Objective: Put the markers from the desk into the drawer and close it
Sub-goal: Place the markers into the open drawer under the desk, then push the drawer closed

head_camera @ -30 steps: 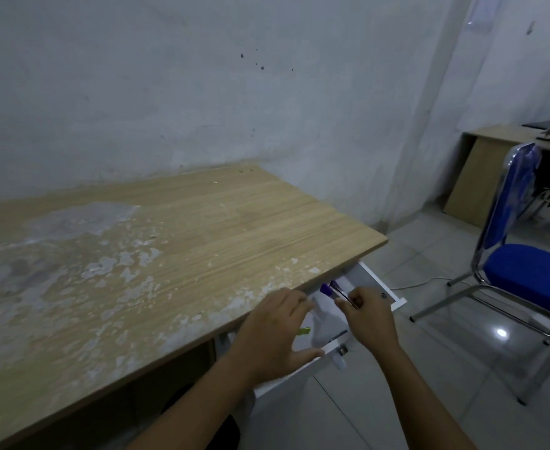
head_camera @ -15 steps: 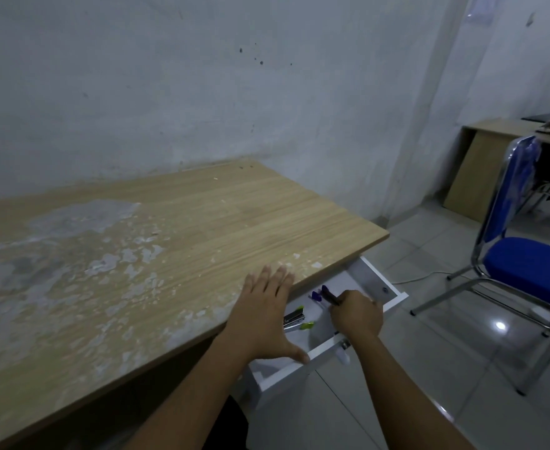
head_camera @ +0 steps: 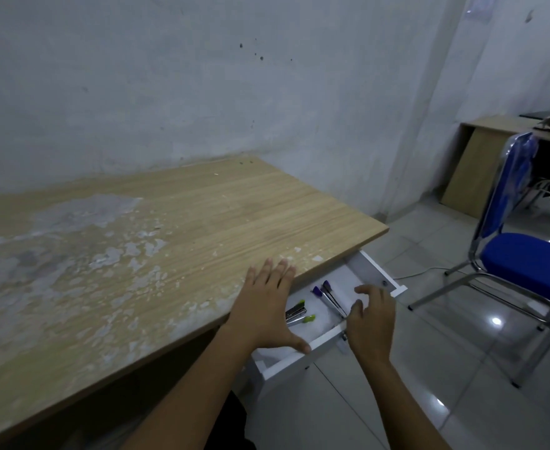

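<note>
A white drawer (head_camera: pixel 372 271) stands pulled out from under the right end of the wooden desk (head_camera: pixel 176 228). Inside it lie purple-capped markers (head_camera: pixel 328 292) toward the right and green-capped markers (head_camera: pixel 298 315) toward the left. My left hand (head_camera: pixel 263 310) is spread flat over the desk's front edge, its thumb resting on the drawer's front panel. Over the drawer's front right part hovers my right hand (head_camera: pixel 369 319), fingers apart and nothing in them, just beside the purple markers. No marker lies on the desk top.
A blue chair (head_camera: pixel 526 264) with a chrome frame stands on the tiled floor to the right. Behind it is a second wooden desk (head_camera: pixel 481 164) where another person sits. A wall runs close behind my desk. A cable lies on the floor near the drawer.
My right hand held a purple marker, lowered it into the drawer and has let go, fingers now spread. My left hand shifted from over the drawer to the desk edge.
</note>
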